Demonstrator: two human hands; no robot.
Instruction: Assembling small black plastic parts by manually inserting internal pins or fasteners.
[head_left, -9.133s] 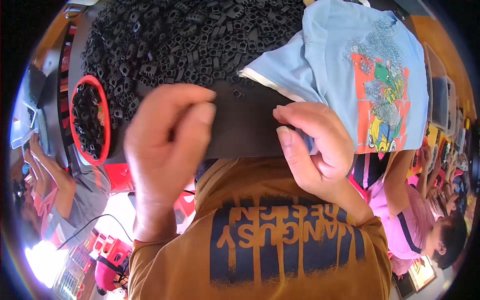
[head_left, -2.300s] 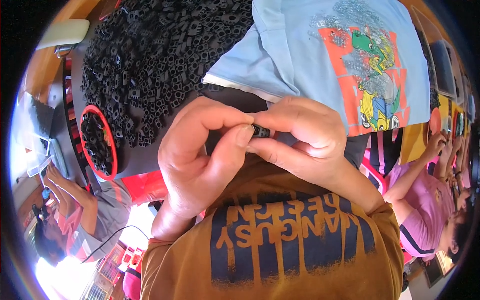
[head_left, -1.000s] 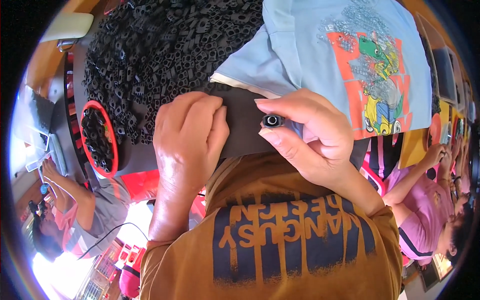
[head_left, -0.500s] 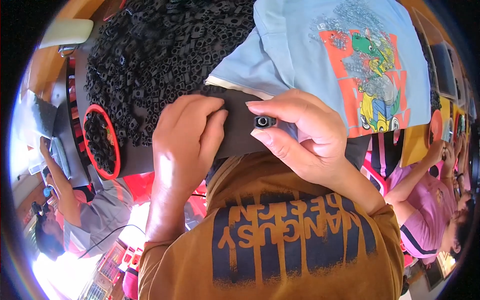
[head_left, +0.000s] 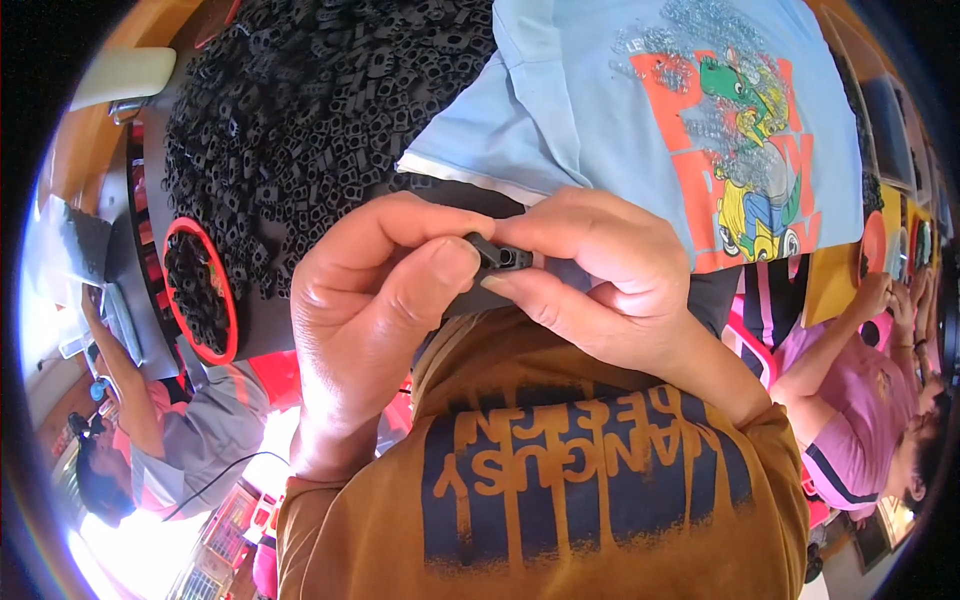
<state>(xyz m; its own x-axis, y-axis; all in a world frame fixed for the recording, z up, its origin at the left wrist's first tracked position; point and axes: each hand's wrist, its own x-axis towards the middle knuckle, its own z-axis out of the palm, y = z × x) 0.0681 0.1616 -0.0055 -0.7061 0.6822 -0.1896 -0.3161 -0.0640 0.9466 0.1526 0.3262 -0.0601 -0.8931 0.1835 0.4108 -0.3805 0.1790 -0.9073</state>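
In front of my chest both hands meet over the near edge of the dark table (head_left: pixel 265 325). My left hand (head_left: pixel 365 295) pinches a small black plastic piece (head_left: pixel 484 249) between thumb and fingertips. My right hand (head_left: pixel 615 265) grips another small black part (head_left: pixel 513 259) with a round opening in its end. The two pieces touch or nearly touch; fingertips hide much of both. Beyond my left hand spreads a large heap of loose black plastic pieces (head_left: pixel 310 130). A light blue T-shirt (head_left: pixel 590 130) lies beyond my right hand, with many small clear or silvery coils (head_left: pixel 700 60) on its print.
At the table's left edge stands a red-rimmed basket (head_left: pixel 230 325) holding black pieces. One person in grey (head_left: pixel 205 430) sits at the left; another in a pink shirt (head_left: pixel 850 410) works at the right. A thin black cable (head_left: pixel 225 470) runs at lower left.
My left hand has turned, moved in toward my right hand and now shows a black piece in its pinch. The part in my right hand has shifted slightly left and down.
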